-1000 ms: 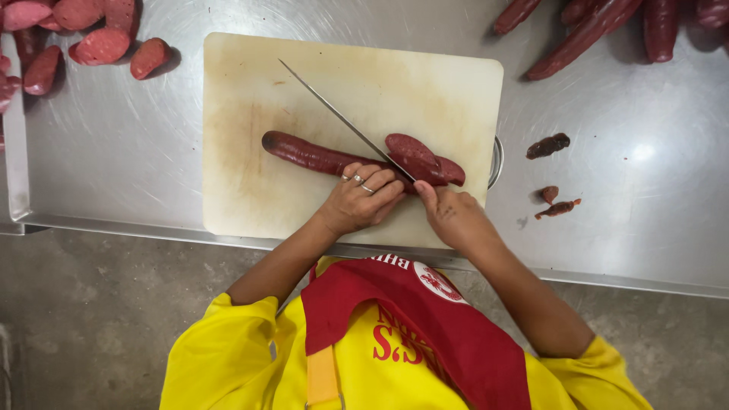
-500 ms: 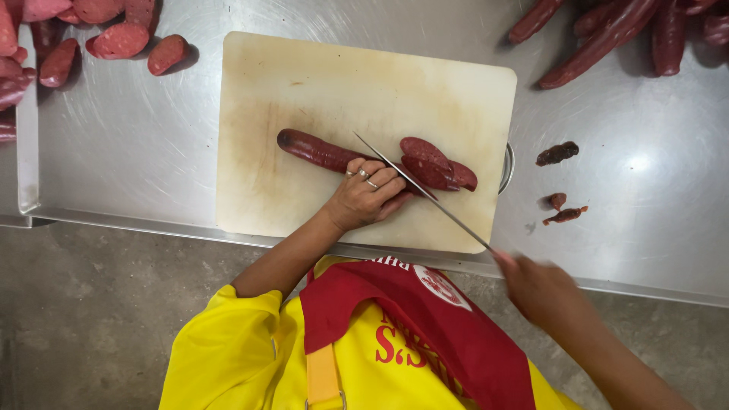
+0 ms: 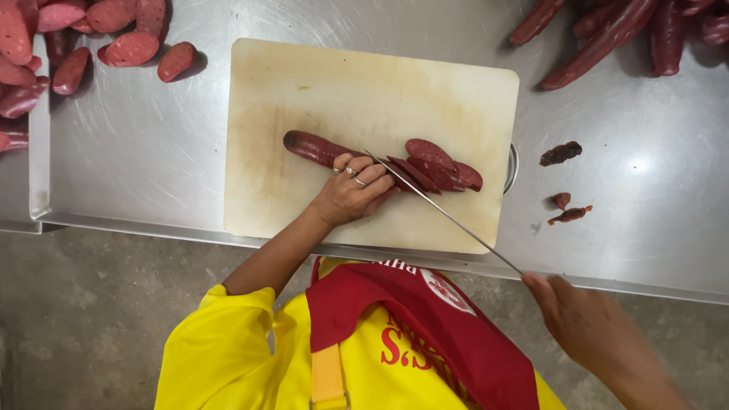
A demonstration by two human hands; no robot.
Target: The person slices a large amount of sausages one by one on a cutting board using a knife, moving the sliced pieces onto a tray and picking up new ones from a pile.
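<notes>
Left hand [image 3: 351, 196] grip pins the long dark-red sausage [image 3: 319, 148] on the pale rectangular cutting board [image 3: 364, 91], right hand [image 3: 600, 334] grips the thin steel knife [image 3: 444, 214] mid-slice; next cut likely needs fingertips tucked back.

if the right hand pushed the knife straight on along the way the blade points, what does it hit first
Most likely the uncut dark red sausage on the pale cutting board, right beside the left hand's fingers. The right hand aims the long thin knife up-left, its tip already there; height is unclear.
</notes>
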